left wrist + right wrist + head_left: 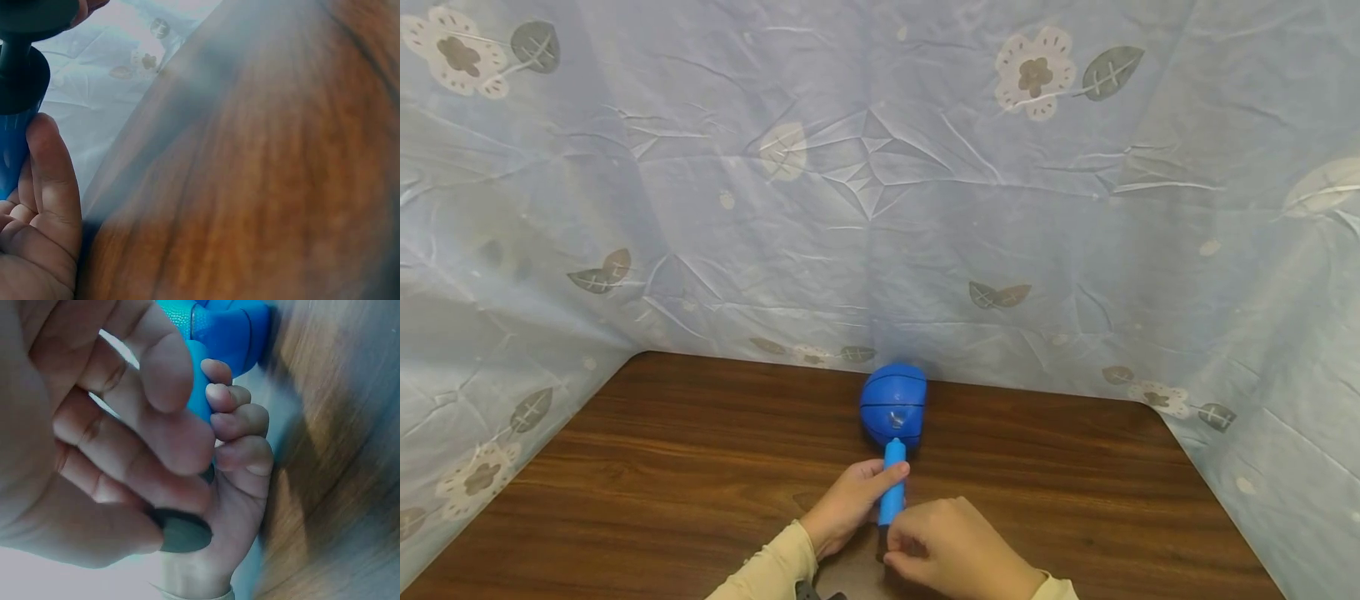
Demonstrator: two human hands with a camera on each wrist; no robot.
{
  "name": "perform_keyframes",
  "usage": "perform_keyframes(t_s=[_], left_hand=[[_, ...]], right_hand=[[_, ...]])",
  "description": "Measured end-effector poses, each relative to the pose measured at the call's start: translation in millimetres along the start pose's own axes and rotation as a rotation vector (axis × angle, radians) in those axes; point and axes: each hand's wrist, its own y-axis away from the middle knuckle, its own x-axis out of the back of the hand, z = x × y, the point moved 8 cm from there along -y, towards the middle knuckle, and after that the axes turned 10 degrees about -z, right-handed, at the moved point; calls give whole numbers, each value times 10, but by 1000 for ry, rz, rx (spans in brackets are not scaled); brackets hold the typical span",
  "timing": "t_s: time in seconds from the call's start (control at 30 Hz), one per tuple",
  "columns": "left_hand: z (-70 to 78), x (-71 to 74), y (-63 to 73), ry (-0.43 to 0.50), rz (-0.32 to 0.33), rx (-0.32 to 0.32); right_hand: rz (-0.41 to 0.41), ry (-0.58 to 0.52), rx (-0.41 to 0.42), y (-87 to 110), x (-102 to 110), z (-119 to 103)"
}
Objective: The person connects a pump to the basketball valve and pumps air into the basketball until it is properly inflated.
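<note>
A blue ball (893, 400) with black seams lies on the table, caved in and flat along its right side. The nozzle end of a light-blue hand pump (894, 457) meets the ball's near side. My left hand (847, 502) grips the pump's barrel, its thumb across the top. At the near end, my right hand (958, 546) holds the pump's black handle (184, 531) in curled fingers. The left wrist view shows the handle (31, 19) drawn out from the black end cap (25, 78), with a short length of rod between them.
A dark brown wooden table (700, 433) lies under the hands. Pale blue curtain fabric (865, 250) with flower and leaf prints hangs behind it and along both sides. The ball is near the table's far edge, close to the fabric.
</note>
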Motion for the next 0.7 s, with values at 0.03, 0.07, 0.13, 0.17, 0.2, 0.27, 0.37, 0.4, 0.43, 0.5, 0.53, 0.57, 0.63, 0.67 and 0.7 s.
perform_keyframes(t_s=[0.03, 0.07, 0.13, 0.17, 0.2, 0.27, 0.37, 0.4, 0.43, 0.5, 0.53, 0.57, 0.63, 0.67, 0.7], left_hand=[[1, -3, 0, -5, -4, -1], [3, -8, 1, -12, -9, -1], [5, -16, 3, -21, -19, -3], [6, -18, 4, -25, -23, -4], [4, -20, 5, -26, -28, -4], [-1, -24, 7, -27, -34, -4], [0, -25, 9, -24, -32, -2], [3, -26, 11, -23, -30, 1], [8, -25, 13, -20, -25, 1], [20, -21, 16, -13, -15, 4], [27, -18, 18, -8, -9, 5], [29, -14, 19, -4, -4, 5], [30, -4, 19, 0, 6, 4], [29, 1, 19, -1, 9, 5], [28, 5, 19, -1, 12, 5]], right_hand=[[-1, -2, 6, 0, 3, -10], [-3, -4, 13, 0, 5, -21], [-8, -4, 31, 2, 10, -46], [-13, -5, 40, 2, 11, -59], [-20, -6, 47, 2, 10, -70], [-47, -20, 50, 3, 0, -89], [-105, -51, 58, 5, -27, -122], [-127, -62, 63, 3, -41, -138], [-147, -68, 72, 1, -55, -160], [-181, -70, 97, -5, -85, -208], [-198, -73, 109, -9, -101, -237], [-206, -73, 126, -11, -115, -266], [-223, -86, 150, -14, -141, -321], [-231, -95, 160, -15, -154, -344], [-237, -98, 167, -16, -166, -363]])
